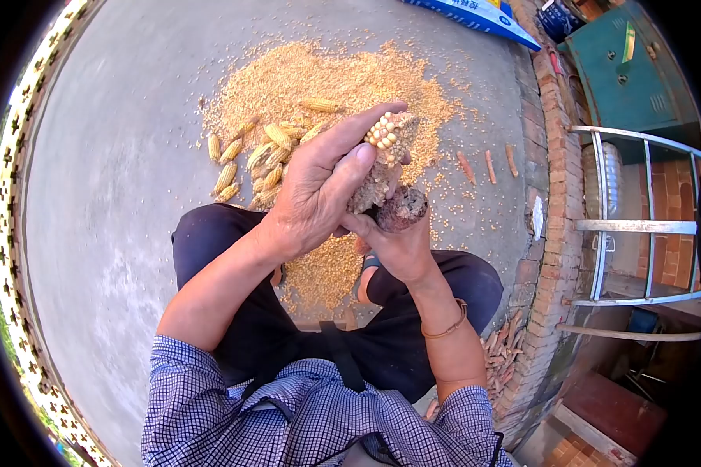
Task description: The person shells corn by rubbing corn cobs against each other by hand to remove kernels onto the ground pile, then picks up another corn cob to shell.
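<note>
A partly shelled corn cob [385, 134] with pale kernels at its top end rises between my hands, above my lap. My left hand [319, 191] is closed around it, thumb pressed along its side. Just below and to the right, my right hand [401, 247] is closed around a dark, rough-ended bare cob [403, 208]. The two cobs lie close against each other; my fingers hide where they meet. Beyond my hands, unshelled ears of corn [276, 156] lie in a loose heap at the near left of the spread of loose kernels [304, 82].
Several stripped cobs [491, 166] lie right of the kernels, and more cobs [502, 354] are piled beside my right knee. A low brick edge [554, 233] runs along the right, with a metal frame [639, 226] and green cabinet [635, 74] beyond. A blue bag [479, 19] lies at the top.
</note>
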The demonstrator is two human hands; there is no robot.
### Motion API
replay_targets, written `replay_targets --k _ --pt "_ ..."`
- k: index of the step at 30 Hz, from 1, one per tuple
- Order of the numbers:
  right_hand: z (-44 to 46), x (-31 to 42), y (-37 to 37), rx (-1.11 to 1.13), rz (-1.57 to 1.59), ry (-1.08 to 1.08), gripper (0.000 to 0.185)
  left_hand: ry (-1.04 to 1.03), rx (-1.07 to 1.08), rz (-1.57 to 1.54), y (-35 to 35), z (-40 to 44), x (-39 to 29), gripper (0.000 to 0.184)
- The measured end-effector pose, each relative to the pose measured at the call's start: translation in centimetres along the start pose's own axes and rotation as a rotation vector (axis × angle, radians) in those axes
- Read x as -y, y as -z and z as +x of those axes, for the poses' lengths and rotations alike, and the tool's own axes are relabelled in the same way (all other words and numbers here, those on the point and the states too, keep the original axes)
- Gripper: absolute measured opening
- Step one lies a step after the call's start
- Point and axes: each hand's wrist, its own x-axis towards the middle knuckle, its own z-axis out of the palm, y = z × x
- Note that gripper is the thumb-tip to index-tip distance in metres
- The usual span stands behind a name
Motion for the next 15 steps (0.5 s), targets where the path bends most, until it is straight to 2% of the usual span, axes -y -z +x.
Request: replay_targets --k 5,8,15 --pt "0.17 0.04 0.22 -0.004 -0.132 -0.015 0.016 0.032 0.009 -0.083 0.16 0.52 -0.20 0.046" --pt "0.07 -0.20 -0.10 -0.016 -0.097 -0.085 0.016 0.086 0.006 -0.082 0.12 0.85 -0.51 0.045" --pt "0.12 -0.22 -0.08 0.002 -0.087 -0.016 0.017 0.059 -0.017 -0.073 0.04 0.53 -0.16 0.048"
